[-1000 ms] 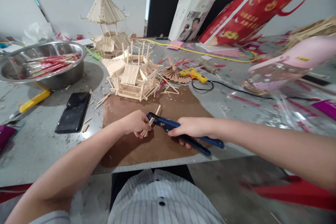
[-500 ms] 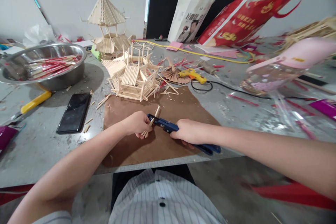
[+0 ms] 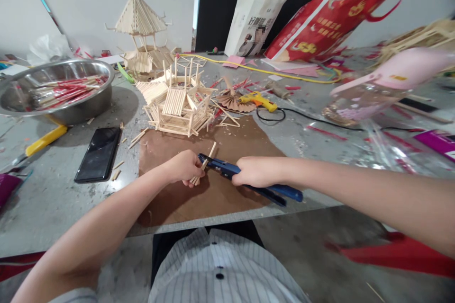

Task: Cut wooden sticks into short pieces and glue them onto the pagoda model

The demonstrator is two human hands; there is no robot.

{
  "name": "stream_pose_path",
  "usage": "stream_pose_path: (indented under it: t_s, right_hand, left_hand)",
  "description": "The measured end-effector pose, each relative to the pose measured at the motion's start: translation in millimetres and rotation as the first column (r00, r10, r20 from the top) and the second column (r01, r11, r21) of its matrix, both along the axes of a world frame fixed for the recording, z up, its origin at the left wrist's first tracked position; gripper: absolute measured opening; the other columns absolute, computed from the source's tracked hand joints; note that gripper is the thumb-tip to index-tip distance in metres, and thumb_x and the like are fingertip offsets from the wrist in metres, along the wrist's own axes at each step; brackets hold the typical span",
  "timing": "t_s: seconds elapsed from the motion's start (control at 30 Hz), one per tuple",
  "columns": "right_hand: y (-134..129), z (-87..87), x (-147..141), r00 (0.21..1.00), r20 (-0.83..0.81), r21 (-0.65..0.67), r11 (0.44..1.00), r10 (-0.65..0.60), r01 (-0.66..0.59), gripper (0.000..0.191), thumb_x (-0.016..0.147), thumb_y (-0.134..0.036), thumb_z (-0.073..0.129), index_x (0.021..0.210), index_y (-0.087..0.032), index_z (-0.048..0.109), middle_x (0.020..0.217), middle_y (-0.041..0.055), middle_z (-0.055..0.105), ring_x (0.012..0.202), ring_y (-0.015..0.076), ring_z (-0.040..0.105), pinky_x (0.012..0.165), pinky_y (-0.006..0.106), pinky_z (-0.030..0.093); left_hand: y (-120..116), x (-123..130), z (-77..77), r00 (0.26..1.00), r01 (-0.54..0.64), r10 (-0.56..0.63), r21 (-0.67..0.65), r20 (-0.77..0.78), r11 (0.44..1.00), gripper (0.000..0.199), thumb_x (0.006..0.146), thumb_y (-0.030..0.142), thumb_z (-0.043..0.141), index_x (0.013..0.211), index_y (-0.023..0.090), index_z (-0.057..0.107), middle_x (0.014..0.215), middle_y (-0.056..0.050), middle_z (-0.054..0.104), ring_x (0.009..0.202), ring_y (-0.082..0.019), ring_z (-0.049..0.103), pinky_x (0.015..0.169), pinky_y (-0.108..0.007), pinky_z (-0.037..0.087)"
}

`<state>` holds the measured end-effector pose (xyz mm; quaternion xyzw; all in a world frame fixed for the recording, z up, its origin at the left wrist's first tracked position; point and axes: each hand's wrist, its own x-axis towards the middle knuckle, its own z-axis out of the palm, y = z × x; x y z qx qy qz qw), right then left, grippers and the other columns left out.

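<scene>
My left hand (image 3: 187, 168) is closed around several thin wooden sticks (image 3: 195, 180), whose ends poke out below the fingers. One wooden stick (image 3: 212, 149) slants up across the jaws of the blue shears (image 3: 227, 169), right beside my left fingertips. Gripping those shears by the handles is my right hand (image 3: 256, 172); the handle ends stand apart behind it. Both hands are over a brown sheet (image 3: 227, 203). Just beyond them sits a model built of sticks (image 3: 176, 102), with upright posts and slatted panels.
A black phone (image 3: 97, 155), a yellow-handled knife (image 3: 46, 139) and a steel basin (image 3: 90, 97) of wrapped sticks lie left. Behind stands a roofed stick pavilion (image 3: 140, 21). A yellow glue gun (image 3: 259, 100) with a black cord and a pink-lidded bottle (image 3: 398, 75) are to the right.
The shears' handles have spread slightly farther apart behind my right hand. The left hand and its sticks hold nearly the same place; the whole view has shifted a little.
</scene>
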<state>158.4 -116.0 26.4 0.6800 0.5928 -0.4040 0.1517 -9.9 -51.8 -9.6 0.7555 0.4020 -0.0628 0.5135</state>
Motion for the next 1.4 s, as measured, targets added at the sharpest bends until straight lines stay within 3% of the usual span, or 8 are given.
stream_pose_path:
  t_s: [0.2, 0.33, 0.63, 0.87, 1.1, 1.23, 1.4]
  right_hand:
    - [-4.0, -8.9, -0.6, 0.996, 0.081, 0.019, 0.999, 0.037, -0.038, 0.018, 0.063, -0.025, 0.046, 0.054, -0.013, 0.056, 0.057, 0.0079, 0.062, 0.049, 0.0146, 0.057, 0.045, 0.022, 0.040]
    - [-7.5, -16.7, 1.2, 0.992, 0.121, 0.104, 0.994, 0.028, -0.040, 0.029, 0.069, -0.037, 0.046, 0.062, -0.012, 0.059, 0.055, 0.0086, 0.062, 0.046, 0.0147, 0.057, 0.045, 0.022, 0.039]
    - [-12.2, -15.1, -2.0, 0.983, 0.186, 0.203, 0.979, -0.004, -0.035, 0.057, 0.072, -0.061, 0.037, 0.077, -0.010, 0.064, 0.062, 0.0127, 0.062, 0.052, 0.0181, 0.058, 0.045, 0.025, 0.035]
    - [-13.8, -23.4, 2.7, 0.979, 0.203, 0.274, 0.960, -0.003, -0.054, 0.053, 0.071, -0.061, 0.038, 0.075, -0.014, 0.062, 0.071, 0.0125, 0.063, 0.060, 0.0197, 0.059, 0.046, 0.024, 0.033]
    - [-11.9, -24.9, 8.4, 0.987, -0.090, 0.134, 0.980, -0.135, 0.146, 0.044, 0.073, -0.053, 0.041, 0.053, -0.015, 0.050, 0.051, 0.0054, 0.057, 0.039, 0.0119, 0.052, 0.046, 0.023, 0.040]
    - [-11.3, -23.1, 13.7, 0.919, -0.289, 0.002, 0.960, -0.267, 0.280, 0.033, 0.070, -0.047, 0.049, 0.061, -0.015, 0.049, 0.049, 0.0000, 0.052, 0.038, 0.0092, 0.048, 0.043, 0.022, 0.040]
    - [-14.7, -19.1, 17.6, 0.861, -0.404, -0.073, 0.949, -0.308, 0.306, 0.028, 0.070, -0.041, 0.052, 0.063, -0.015, 0.047, 0.052, -0.0020, 0.050, 0.040, 0.0062, 0.044, 0.043, 0.019, 0.040]
  left_hand:
    - [0.9, 0.7, -4.5, 1.000, 0.013, -0.013, 0.040, 0.000, 0.999, 0.015, 0.062, 0.018, 0.048, 0.049, 0.011, 0.050, 0.043, -0.001, 0.053, 0.036, -0.009, 0.050, 0.035, -0.018, 0.041]
    - [0.1, 0.9, -2.8, 1.000, 0.015, -0.014, 0.049, -0.016, 0.999, 0.015, 0.063, 0.018, 0.047, 0.049, 0.012, 0.049, 0.043, 0.000, 0.053, 0.037, -0.009, 0.051, 0.036, -0.018, 0.041]
    - [-2.3, -1.4, -0.6, 0.998, 0.070, -0.071, 0.104, -0.001, 0.992, 0.019, 0.063, 0.018, 0.043, 0.046, 0.012, 0.048, 0.044, -0.002, 0.054, 0.037, -0.008, 0.049, 0.037, -0.017, 0.039]
    - [-3.5, -2.8, 2.6, 0.997, 0.067, -0.071, 0.122, 0.028, 0.990, 0.019, 0.064, 0.020, 0.043, 0.048, 0.013, 0.050, 0.045, -0.002, 0.055, 0.039, -0.008, 0.050, 0.039, -0.018, 0.041]
    - [-2.0, -3.5, -1.4, 0.992, -0.042, 0.030, 0.096, 0.126, 0.995, 0.020, 0.067, 0.026, 0.046, 0.052, 0.013, 0.050, 0.047, 0.000, 0.053, 0.039, -0.007, 0.050, 0.038, -0.016, 0.039]
    - [-0.4, -2.5, -1.9, 0.990, -0.065, 0.060, 0.042, 0.125, 0.997, 0.020, 0.068, 0.028, 0.049, 0.056, 0.012, 0.051, 0.049, 0.001, 0.053, 0.039, -0.007, 0.050, 0.039, -0.017, 0.040]
    - [-0.5, -1.1, 1.6, 0.985, -0.136, 0.134, 0.014, 0.106, 0.991, 0.018, 0.068, 0.027, 0.053, 0.061, 0.011, 0.054, 0.048, 0.002, 0.052, 0.038, -0.006, 0.048, 0.039, -0.017, 0.040]
